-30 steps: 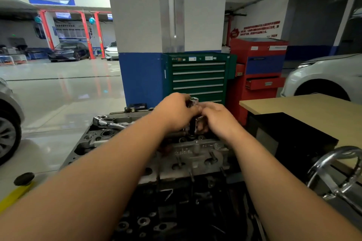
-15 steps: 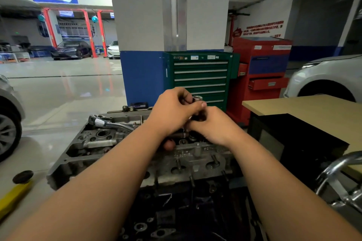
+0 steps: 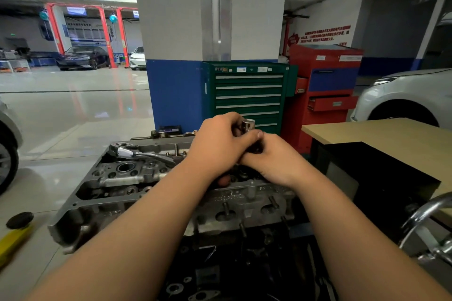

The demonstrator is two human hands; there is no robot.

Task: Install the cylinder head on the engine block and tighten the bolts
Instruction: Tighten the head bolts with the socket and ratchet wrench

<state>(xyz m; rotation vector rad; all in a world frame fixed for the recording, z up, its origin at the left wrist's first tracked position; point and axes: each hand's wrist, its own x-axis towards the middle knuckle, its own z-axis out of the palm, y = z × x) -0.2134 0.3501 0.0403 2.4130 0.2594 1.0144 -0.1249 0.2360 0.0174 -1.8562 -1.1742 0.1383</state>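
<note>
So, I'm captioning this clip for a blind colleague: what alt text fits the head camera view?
The left hand and right hand grip an upright chrome-topped socket tool above a cylinder head. A ratchet lies on the head's left end; a green cabinet and a red cabinet stand behind.

Car repair workshop: tool cabinets (image 3: 249,95), parked cars (image 3: 82,57), red lift posts (image 3: 106,36).

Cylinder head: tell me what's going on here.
A person works at the cylinder head. The left hand and right hand both grip an upright socket tool above its far side. A ratchet wrench lies untouched on the head's left end. What is under the hands is hidden.
</note>
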